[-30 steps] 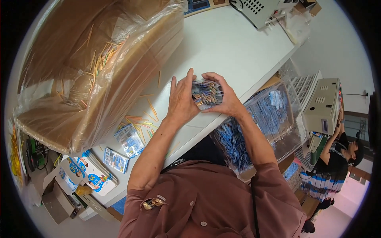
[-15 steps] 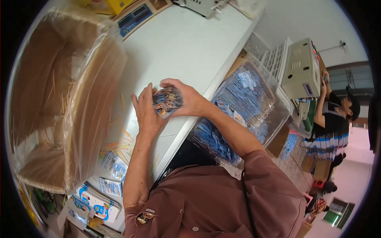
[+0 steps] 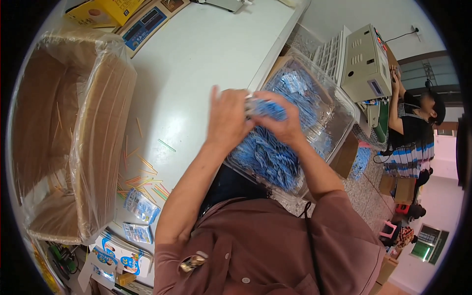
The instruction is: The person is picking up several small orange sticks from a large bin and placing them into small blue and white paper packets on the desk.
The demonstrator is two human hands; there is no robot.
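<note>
A blue-and-white printed packet or bundle of packets (image 3: 269, 109), smeared by motion, is held between my two hands over the table's right edge. My right hand (image 3: 287, 125) wraps round its right part, the thumb underneath. At its left end, the closed fingers of my left hand (image 3: 228, 117) press on it, with one finger sticking up; part of that grip is hidden. Under my right hand stands a clear plastic bin (image 3: 339, 152) full of similar blue packets (image 3: 268, 160).
A plastic-lined carton (image 3: 105, 142) stands at the left. Loose coloured sticks (image 3: 142, 182), two blue packets (image 3: 140, 204) and printed cards (image 3: 130, 258) lie near it. Farther back are a scale (image 3: 145, 29) and a yellow box (image 3: 105, 12). A person (image 3: 413, 123) works at a beige machine (image 3: 366, 64) on the right.
Both hands have moved right, from above the white table to the bin's edge. The held bundle has turned: earlier it showed many-coloured ends, now its blue printed side.
</note>
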